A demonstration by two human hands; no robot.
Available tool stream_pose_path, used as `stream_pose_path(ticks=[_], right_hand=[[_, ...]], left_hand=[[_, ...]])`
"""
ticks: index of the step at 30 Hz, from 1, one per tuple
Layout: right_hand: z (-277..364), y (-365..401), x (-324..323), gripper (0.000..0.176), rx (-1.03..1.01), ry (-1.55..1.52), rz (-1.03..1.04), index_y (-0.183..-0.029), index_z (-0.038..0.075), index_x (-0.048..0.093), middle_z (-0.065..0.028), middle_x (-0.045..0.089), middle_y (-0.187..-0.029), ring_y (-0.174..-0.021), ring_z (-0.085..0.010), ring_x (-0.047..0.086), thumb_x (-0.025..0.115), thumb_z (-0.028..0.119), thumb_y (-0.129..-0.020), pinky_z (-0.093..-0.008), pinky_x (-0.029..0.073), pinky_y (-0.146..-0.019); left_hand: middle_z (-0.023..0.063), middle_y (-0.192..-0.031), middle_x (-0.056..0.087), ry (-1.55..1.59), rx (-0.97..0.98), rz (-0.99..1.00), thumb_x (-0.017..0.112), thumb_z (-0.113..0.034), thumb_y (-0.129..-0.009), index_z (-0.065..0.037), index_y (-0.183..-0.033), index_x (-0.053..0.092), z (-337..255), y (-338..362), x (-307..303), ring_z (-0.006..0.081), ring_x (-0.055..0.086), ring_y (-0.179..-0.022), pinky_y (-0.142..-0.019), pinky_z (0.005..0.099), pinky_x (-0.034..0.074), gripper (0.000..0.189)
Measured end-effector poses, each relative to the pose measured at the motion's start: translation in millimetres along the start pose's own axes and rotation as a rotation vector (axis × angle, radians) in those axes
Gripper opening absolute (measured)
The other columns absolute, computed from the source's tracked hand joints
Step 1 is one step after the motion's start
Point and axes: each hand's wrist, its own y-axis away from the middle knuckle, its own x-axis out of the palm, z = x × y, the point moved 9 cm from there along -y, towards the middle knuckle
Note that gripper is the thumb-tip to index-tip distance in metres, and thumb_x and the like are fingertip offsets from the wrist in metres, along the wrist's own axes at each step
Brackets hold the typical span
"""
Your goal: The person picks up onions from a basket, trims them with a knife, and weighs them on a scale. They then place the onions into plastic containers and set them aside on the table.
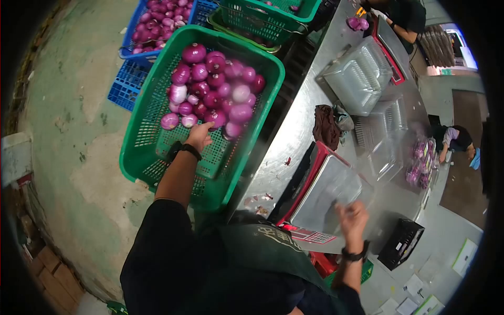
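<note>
Hands first. Left hand (199,135) is down inside the green crate (137,149), fingers curled at the near edge of the red onions (212,86) and touching a bulb there. I can't tell from my feed whether one is closed in the palm. Right hand (353,216) is up over the near corner of the scale (323,191), smeared by motion. There's a clear sheen in front of it, perhaps a plastic tray, but I can't say whether it grips anything.

Step, as I read it: picking from the pile. A clean pick here calls for fingers closing round one bulb without setting its neighbours rolling.

Onions sit heaped at the far end of the crate, with the near end showing bare mesh. The bulbs are round, with glossy purple skins, and a few are paler where skin has peeled. The crate is rigid plastic lattice with a thick rim and stands on a worn, patchy floor beside the bench (299,118).

The bench is brushed steel, scattered with skin flakes. The scale has a flat steel pan in a red frame. Beyond it lie a crumpled rag (325,126) and a ribbed stack of clear trays (359,76). A blue crate (137,29) of onions lies further off. Another person (407,18) works at the far end.
</note>
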Motion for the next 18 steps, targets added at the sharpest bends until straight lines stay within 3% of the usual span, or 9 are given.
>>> stream_pose_path(ticks=[1,3,4,6,9,12,13,16,18], right_hand=[[9,18,9,0.04,-0.018,-0.037,0.037,-0.075,0.004,0.053,-0.0138,0.055,-0.073,-0.067,-0.0322,0.057,0.091,0.016,-0.071,-0.0413,0.047,-0.062],[41,30,14,0.037,0.014,0.017,0.211,-0.084,0.003,0.058,-0.0136,0.061,-0.083,-0.078,-0.0295,0.061,0.09,0.016,-0.071,-0.0383,0.05,-0.07],[58,25,9,0.037,0.032,0.031,0.216,-0.084,0.003,0.058,-0.0136,0.061,-0.083,-0.078,-0.0295,0.061,0.09,0.016,-0.071,-0.0383,0.05,-0.07],[96,11,-2,0.043,-0.044,-0.017,0.237,-0.1,0.003,0.063,-0.0152,0.066,-0.101,-0.096,-0.0313,0.065,0.09,0.015,-0.068,-0.0374,0.051,-0.084],[107,7,-19,0.049,0.065,-0.142,0.187,-0.11,0.002,0.064,-0.0152,0.066,-0.112,-0.104,-0.0308,0.064,0.089,0.014,-0.069,-0.0379,0.05,-0.091],[120,-2,-27,0.046,0.002,-0.242,0.011,-0.111,0.002,0.066,-0.0166,0.068,-0.11,-0.097,-0.0292,0.065,0.087,0.008,-0.07,-0.0401,0.053,-0.086],[127,-4,-25,0.046,-0.005,-0.248,0.014,-0.111,0.002,0.066,-0.0166,0.068,-0.11,-0.097,-0.0292,0.065,0.087,0.008,-0.07,-0.0401,0.053,-0.086],[155,-18,-13,0.04,0.016,-0.425,-0.053,-0.111,0.001,0.067,-0.0153,0.068,-0.111,-0.092,-0.0228,0.065,0.086,0.004,-0.076,-0.0339,0.054,-0.081],[190,-33,6,0.047,-0.016,-0.498,0.001,-0.115,0.001,0.067,-0.0159,0.069,-0.111,-0.092,-0.0236,0.066,0.09,0.01,-0.075,-0.0343,0.055,-0.081]], left_hand=[[0.0144,-0.13,0.06,-0.003,-0.02,0.015,0.08,-0.037,-0.086,-0.006,-0.14,0.048,2,-14,13,0.029,0.065,-0.1,-0.075,0.0393,0.061,0.071],[0.0175,-0.14,0.055,0.021,0.003,-0.093,0.086,-0.037,-0.081,-0.005,-0.149,0.04,-1,-36,24,0.0373,0.061,-0.115,-0.083,0.0429,0.06,0.088],[0.0226,-0.142,0.053,0.043,0.052,-0.031,0.088,-0.027,-0.078,0.007,-0.159,0.013,-8,-45,32,0.0324,0.063,-0.112,-0.083,0.0439,0.06,0.115],[0.0222,-0.141,0.053,0.074,0.076,-0.067,0.09,-0.024,-0.076,0.006,-0.159,0.014,-11,-51,42,0.0328,0.063,-0.115,-0.084,0.0443,0.059,0.116],[0.0189,-0.138,0.056,0.155,0.086,-0.139,0.092,-0.016,-0.072,0.002,-0.155,0.025,-18,-37,34,0.0321,0.063,-0.116,-0.09,0.046,0.058,0.108],[0.008,-0.128,0.065,0.247,0.072,0.087,0.084,-0.018,-0.083,-0.008,-0.141,0.045,-18,-17,30,0.026,0.064,-0.113,-0.093,0.0478,0.053,0.07],[0.0071,-0.121,0.069,0.351,0.06,0.344,0.076,-0.017,-0.09,-0.01,-0.133,0.053,-14,-6,34,0.026,0.066,-0.108,-0.093,0.0469,0.053,0.05],[0.0124,-0.131,0.064,0.628,0.071,0.675,0.066,-0.009,-0.092,-0.007,-0.136,0.055,-29,81,30,0.0313,0.064,-0.116,-0.095,0.0513,0.054,0.045],[0.015,-0.139,0.059,0.682,0.038,0.925,0.06,-0.004,-0.093,-0.005,-0.142,0.052,-41,154,41,0.0344,0.061,-0.123,-0.098,0.0557,0.053,0.049]])
